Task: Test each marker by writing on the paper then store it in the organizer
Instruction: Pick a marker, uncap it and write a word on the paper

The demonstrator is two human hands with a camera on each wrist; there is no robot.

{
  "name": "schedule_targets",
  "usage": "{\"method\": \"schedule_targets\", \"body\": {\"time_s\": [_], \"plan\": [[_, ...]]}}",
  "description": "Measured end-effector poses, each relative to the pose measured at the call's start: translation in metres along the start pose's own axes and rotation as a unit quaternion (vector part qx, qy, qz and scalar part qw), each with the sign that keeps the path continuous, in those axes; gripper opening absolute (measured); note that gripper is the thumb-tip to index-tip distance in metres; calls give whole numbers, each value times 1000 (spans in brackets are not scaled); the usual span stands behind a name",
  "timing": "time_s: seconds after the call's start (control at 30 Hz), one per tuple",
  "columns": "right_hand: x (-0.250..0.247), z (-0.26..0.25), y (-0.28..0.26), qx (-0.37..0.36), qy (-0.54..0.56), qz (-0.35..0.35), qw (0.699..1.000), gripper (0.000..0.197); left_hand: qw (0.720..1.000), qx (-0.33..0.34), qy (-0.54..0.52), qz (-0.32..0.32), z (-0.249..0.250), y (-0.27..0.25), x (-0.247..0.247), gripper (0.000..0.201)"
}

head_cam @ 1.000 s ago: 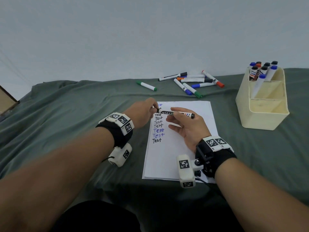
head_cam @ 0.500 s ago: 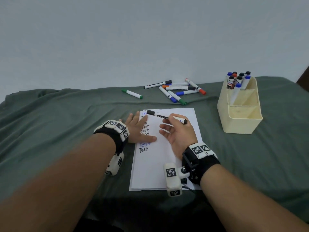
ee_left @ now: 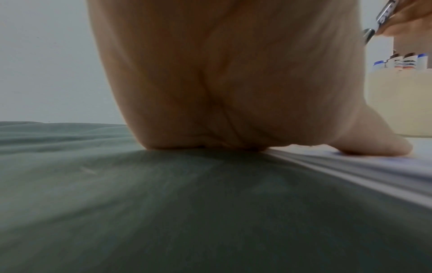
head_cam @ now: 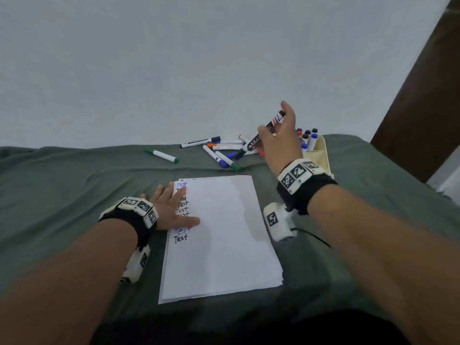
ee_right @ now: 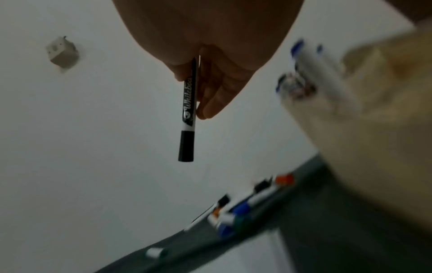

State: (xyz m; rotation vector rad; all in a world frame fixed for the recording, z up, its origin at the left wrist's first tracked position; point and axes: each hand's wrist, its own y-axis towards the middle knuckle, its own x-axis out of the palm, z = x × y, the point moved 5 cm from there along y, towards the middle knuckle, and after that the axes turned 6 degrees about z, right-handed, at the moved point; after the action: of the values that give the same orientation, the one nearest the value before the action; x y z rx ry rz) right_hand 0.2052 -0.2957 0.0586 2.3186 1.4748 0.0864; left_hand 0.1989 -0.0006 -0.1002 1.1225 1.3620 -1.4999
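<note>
My right hand (head_cam: 276,130) is raised above the far side of the table and holds a capped black marker (head_cam: 261,134) (ee_right: 188,114) between thumb and fingers, just left of the cream organizer (head_cam: 321,153) (ee_right: 364,103). Several markers stand in the organizer's back compartment (head_cam: 308,136). My left hand (head_cam: 171,207) (ee_left: 233,83) lies flat with straight fingers on the left edge of the white paper (head_cam: 224,235), over a column of written "Test" lines. A pile of loose markers (head_cam: 224,150) lies beyond the paper.
A single green marker (head_cam: 163,155) lies apart, left of the pile. The table is draped in a green cloth (head_cam: 62,183) under a plain white wall. A dark brown panel (head_cam: 423,95) stands at the far right.
My right hand lifted the black marker off the paper and carried it up and right toward the organizer. The left hand went from the marker's cap end to lying flat on the paper.
</note>
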Motion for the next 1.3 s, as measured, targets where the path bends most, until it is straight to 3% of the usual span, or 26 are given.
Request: {"method": "schedule_targets", "body": {"time_s": [0.13,0.27,0.4,0.57,0.87,1.03,1.1,1.17,1.23,1.3], "plan": [[-50,-33,40,-96,-115,58,987,60,1000,1,-2,-2,1,0,-1,125],[-78,-31,49,-132,-219,47,966,52,1000,2,-2,-9,1,-1,-2,131],[-82,-5,39,-114,-293,8,949,44,1000,0,0,-4,1,-1,-1,125],[-83,21,37,-71,-307,4,949,38,1000,-2,-2,1,0,0,-1,125],[-73,41,31,-47,-393,-63,916,36,1000,-3,-7,13,0,0,0,123],[-53,9,20,-188,-505,4,842,48,1000,-3,-11,8,1,0,0,130],[-31,0,14,-245,-484,-32,840,49,1000,-4,-12,8,1,0,1,134],[-3,0,7,-263,-429,-118,856,51,1000,-5,-10,9,1,0,0,133],[28,8,-4,-216,-396,-232,862,55,1000,-5,-10,9,2,-1,-1,132],[55,23,-19,-158,-413,-331,834,56,1000,-6,-9,6,2,-2,-2,131]]}}
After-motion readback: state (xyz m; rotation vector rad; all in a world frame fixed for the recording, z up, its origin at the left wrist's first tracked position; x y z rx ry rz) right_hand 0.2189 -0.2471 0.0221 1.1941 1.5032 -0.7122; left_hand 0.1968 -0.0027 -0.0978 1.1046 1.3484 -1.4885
